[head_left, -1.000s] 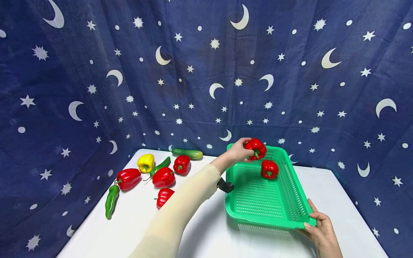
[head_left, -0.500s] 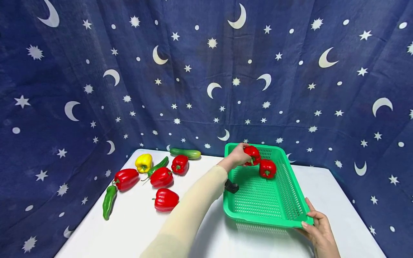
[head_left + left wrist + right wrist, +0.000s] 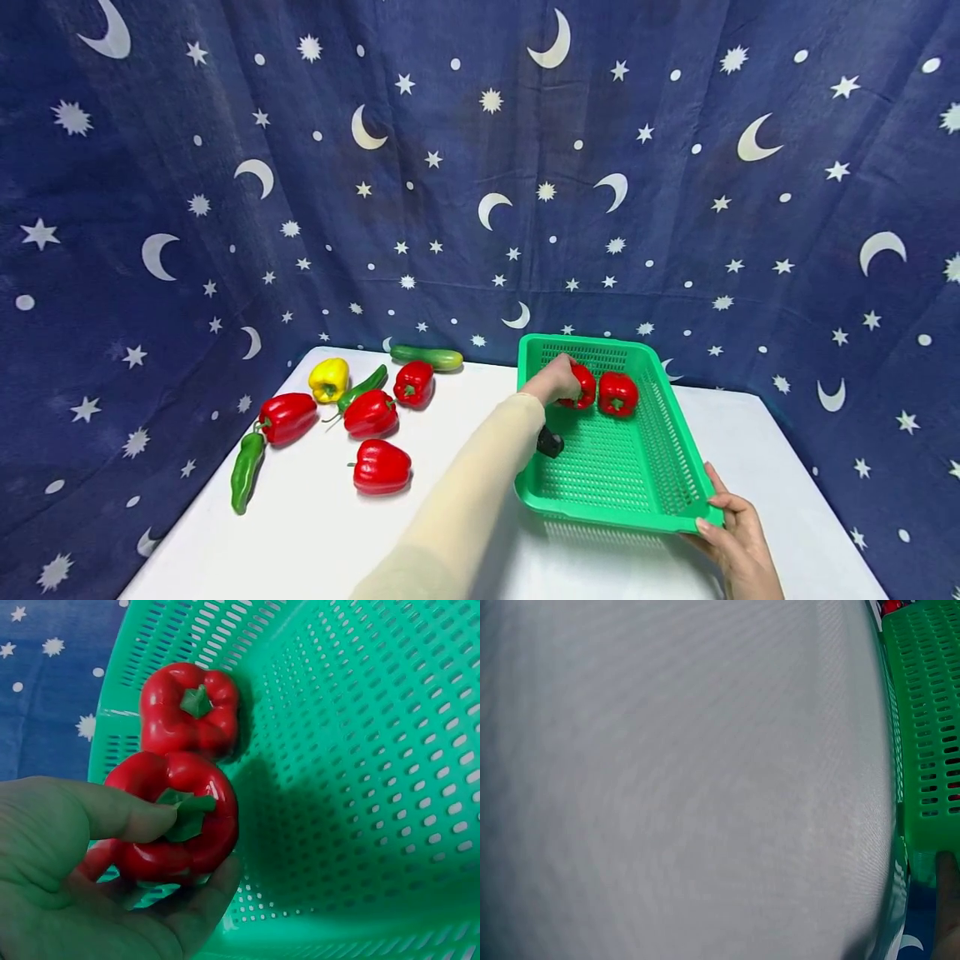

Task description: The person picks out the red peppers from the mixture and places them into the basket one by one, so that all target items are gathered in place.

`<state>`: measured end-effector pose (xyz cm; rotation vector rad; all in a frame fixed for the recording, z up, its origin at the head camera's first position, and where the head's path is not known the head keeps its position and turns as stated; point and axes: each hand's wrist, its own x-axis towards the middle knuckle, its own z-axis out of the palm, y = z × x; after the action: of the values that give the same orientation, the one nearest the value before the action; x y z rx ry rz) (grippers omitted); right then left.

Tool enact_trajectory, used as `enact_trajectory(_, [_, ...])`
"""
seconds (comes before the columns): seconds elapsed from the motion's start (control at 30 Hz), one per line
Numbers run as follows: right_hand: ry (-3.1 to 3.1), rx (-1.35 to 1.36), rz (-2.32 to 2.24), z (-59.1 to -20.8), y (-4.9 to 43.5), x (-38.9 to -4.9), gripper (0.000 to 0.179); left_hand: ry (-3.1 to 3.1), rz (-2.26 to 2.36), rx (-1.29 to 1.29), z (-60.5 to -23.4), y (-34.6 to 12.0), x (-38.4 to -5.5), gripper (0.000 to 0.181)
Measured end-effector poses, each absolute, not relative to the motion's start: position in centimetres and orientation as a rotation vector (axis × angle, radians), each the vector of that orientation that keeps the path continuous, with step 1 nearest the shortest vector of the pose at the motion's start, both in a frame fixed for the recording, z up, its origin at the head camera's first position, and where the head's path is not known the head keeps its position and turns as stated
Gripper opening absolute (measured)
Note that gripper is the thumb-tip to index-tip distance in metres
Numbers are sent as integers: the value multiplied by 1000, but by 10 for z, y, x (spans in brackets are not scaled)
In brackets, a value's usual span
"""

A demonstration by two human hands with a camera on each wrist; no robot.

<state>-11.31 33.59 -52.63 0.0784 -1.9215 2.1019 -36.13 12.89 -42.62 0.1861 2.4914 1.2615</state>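
My left hand (image 3: 557, 382) reaches down inside the green plastic basket (image 3: 600, 518) and holds a red bell pepper (image 3: 225, 795) around its sides, thumb beside the green stem. A second red bell pepper (image 3: 617, 394) sits upright in the basket, right beside the held one at the far end. At the near right corner, my right hand (image 3: 738, 542) grips the basket rim, thumb on top and fingers along the outer side. Only one finger (image 3: 949, 900) of it shows in the right wrist view, against the basket's end.
On the white table (image 3: 315, 533) to the left lie a yellow bell pepper (image 3: 328, 380), several red bell peppers (image 3: 382, 467), green chili peppers (image 3: 247, 472) and a cucumber (image 3: 426, 358). A dark blue curtain (image 3: 450, 167) with moons and stars hangs behind and at the sides.
My left hand has lowered the red bell pepper from above the basket's far end down into it, next to the other one. The right hand keeps its grip on the rim.
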Motion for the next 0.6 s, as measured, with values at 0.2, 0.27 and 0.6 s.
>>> enact_trajectory(0.2, [-1911, 104, 2109, -526, 336, -113, 27, 2526, 1157, 198, -435, 133, -364, 57])
enact_trajectory(0.27, [-1909, 98, 2109, -525, 337, -113, 27, 2534, 1137, 208, -436, 135, -364, 56])
enact_trajectory(0.6, [-1891, 91, 2134, -525, 335, -113, 28, 2590, 1047, 201, -444, 137, -363, 62])
